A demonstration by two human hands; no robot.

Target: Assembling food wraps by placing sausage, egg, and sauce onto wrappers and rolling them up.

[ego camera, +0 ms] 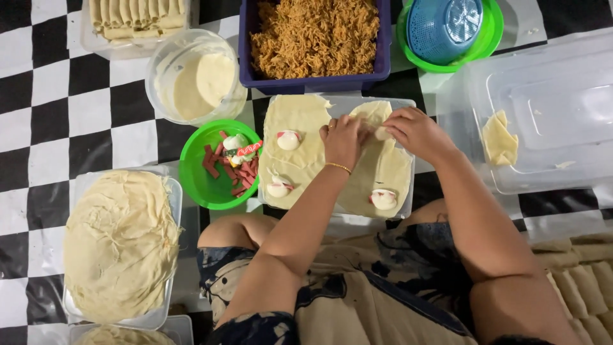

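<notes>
A clear tray (408,105) in front of me holds thin pale wrapper sheets (300,121) laid flat. Three of them carry a dollop of white filling with red bits (288,139), (279,186), (384,199). My left hand (343,140), with a gold bracelet at the wrist, and my right hand (415,131) meet over the far right sheet (373,114). Both pinch and fold its upper edge. What lies under the fingers is hidden.
A green bowl (198,182) of red sausage strips sits left of the tray. A round tub of pale batter (195,80), a purple bin of noodles (313,38), a stack of wrappers (118,243), nested colanders (447,29), clear lids (549,108) and finished rolls (578,275) surround me.
</notes>
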